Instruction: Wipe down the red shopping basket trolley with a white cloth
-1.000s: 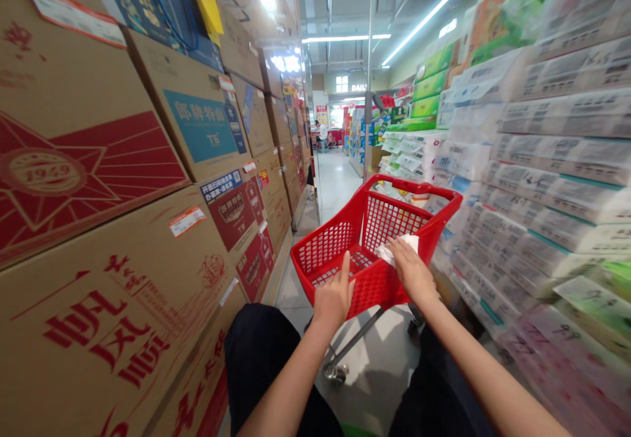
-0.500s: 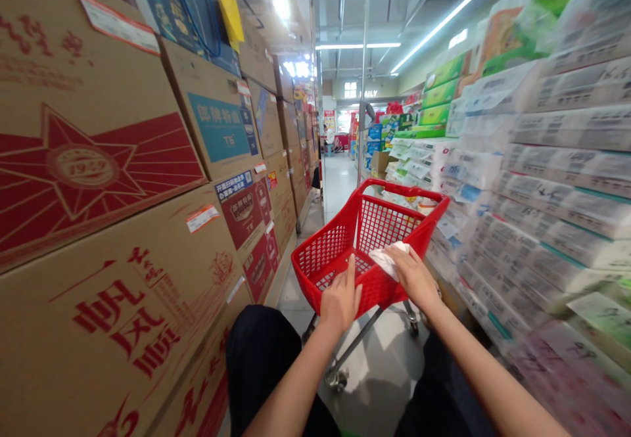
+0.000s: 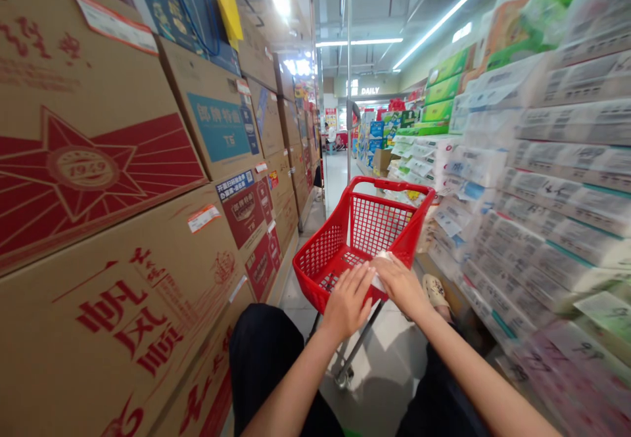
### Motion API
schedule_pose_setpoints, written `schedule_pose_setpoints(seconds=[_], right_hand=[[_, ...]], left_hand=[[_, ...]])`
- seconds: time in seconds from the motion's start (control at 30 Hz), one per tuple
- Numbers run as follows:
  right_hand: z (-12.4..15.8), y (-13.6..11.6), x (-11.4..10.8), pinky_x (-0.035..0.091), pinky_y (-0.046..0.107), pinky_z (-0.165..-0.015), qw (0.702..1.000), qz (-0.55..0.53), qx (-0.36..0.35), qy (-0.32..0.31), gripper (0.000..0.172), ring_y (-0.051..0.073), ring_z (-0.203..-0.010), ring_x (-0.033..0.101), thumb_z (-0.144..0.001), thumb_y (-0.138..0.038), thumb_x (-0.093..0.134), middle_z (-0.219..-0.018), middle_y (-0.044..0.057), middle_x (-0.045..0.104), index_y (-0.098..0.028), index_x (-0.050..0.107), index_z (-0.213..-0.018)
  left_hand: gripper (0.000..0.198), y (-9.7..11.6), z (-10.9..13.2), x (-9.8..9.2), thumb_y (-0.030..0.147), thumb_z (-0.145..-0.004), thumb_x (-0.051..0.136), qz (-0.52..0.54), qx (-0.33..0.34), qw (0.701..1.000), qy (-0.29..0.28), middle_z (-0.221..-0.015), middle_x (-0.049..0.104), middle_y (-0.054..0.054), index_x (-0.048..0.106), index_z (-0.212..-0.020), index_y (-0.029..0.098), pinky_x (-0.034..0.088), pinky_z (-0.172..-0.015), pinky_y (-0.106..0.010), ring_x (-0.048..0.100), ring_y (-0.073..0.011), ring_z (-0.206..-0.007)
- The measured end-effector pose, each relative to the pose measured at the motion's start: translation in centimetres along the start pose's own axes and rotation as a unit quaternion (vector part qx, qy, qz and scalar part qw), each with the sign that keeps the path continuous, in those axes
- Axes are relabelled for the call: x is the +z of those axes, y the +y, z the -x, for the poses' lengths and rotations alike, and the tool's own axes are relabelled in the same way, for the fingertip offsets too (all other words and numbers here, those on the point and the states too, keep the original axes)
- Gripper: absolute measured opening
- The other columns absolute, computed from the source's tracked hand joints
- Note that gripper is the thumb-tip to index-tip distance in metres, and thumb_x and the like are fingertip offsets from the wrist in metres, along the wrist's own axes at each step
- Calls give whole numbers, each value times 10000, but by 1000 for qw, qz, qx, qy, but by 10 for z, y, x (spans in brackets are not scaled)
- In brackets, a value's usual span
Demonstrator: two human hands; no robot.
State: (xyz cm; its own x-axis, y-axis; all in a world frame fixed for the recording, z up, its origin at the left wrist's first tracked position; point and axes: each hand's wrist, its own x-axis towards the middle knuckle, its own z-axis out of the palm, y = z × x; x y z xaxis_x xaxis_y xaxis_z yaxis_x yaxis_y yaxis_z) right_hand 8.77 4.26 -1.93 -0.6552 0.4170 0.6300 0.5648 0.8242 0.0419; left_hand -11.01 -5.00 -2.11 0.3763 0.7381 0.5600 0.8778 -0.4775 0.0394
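Note:
A red plastic shopping cart with perforated basket walls stands before me. My right hand presses a crumpled white wipe against the basket's near rim; the wipe shows partly under the fingers. Beside it, my left hand rests on the same rim with its fingers stretched out and holds nothing. Its fingertips come close to the wipe; whether they touch it I cannot tell. Below the basket, the metal frame and a front wheel show between my knees.
Stacked cardboard boxes wall the left side. On the right rise piles of wrapped paper packs. A thin metal pole stands beyond the cart. My shoe is on the floor at the right, and a person is far down the aisle.
The cart's far end has swung left. My right hand has moved left and down along the rim with the wipe, and my left hand has come right, close beside it.

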Motion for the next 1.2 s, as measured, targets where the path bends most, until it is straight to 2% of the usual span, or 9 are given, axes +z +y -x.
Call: schedule_pose_setpoints(seconds=[0.1,0.2,0.3,0.43,0.53,0.7,0.83,0.93,1.2], right_hand=[[-1,22,-1,360,516,-1182,999,5,37,-3,435,207,-1302,558,-973,-161,393,-1346,95,643,-203,567,-1369],[3,19,3,391,511,-1163,997,14,75,12,429,228,-1325,541,-978,-166,387,-1371,120,623,-175,567,-1367],[8,-7,7,410,495,-1154,997,15,79,23,433,239,-1333,534,-969,-149,407,-1380,122,617,-173,569,-1369],[14,-51,5,374,470,-1189,1000,-16,15,12,448,213,-1361,503,-956,-114,439,-1403,90,604,-193,564,-1379],[20,-64,2,357,460,-1201,999,-37,-23,-4,452,197,-1383,476,-967,-132,455,-1411,78,599,-202,537,-1406],[26,-19,-8,321,492,-1214,999,-37,-9,-25,477,187,-1374,487,-985,-149,424,-1438,54,577,-243,494,-1448],[25,23,-11,359,511,-1189,997,-31,65,-12,434,211,-1361,504,-1002,-203,405,-1417,75,593,-231,539,-1414],[25,29,-7,404,505,-1162,994,-29,102,4,430,229,-1358,509,-996,-216,409,-1413,88,594,-219,560,-1399],[43,-29,0,363,481,-1198,997,-29,75,-7,510,209,-1403,454,-964,-113,406,-1468,69,544,-218,491,-1456]], left_hand=[[686,-15,9,-4,429,-962,533,-16,-2,1000,-20,-1621,318,-66,278,-1571,239,164,-1252,-510,286,-247,-1498],[798,-24,13,-6,548,-898,619,-31,-43,998,-19,-1612,335,-87,299,-1561,242,131,-1247,-552,297,-277,-1490],[818,-24,13,-1,562,-907,600,-36,-56,998,-15,-1605,350,-82,253,-1576,243,132,-1249,-543,312,-266,-1481],[847,-19,14,9,537,-927,572,-41,-66,997,-6,-1608,341,-94,176,-1596,199,153,-1250,-515,303,-262,-1487],[871,-20,15,10,525,-932,563,-30,-52,998,-7,-1616,323,-98,136,-1601,165,148,-1254,-487,284,-255,-1496],[826,-43,19,-3,620,-913,558,-16,28,999,-36,-1578,401,-63,249,-1578,239,232,-1231,-437,351,-245,-1460],[640,-67,23,-1,616,-923,551,-36,-36,999,-3,-1313,638,-79,500,-1436,236,310,-1182,-471,567,-255,-1237],[526,-71,22,10,536,-953,552,-55,-55,997,12,-1186,681,-68,550,-1388,241,393,-1109,-454,619,-238,-1109],[606,-57,8,24,512,-935,596,-75,-71,994,31,-1285,647,-63,447,-1485,307,397,-1100,-454,598,-245,-1158]])
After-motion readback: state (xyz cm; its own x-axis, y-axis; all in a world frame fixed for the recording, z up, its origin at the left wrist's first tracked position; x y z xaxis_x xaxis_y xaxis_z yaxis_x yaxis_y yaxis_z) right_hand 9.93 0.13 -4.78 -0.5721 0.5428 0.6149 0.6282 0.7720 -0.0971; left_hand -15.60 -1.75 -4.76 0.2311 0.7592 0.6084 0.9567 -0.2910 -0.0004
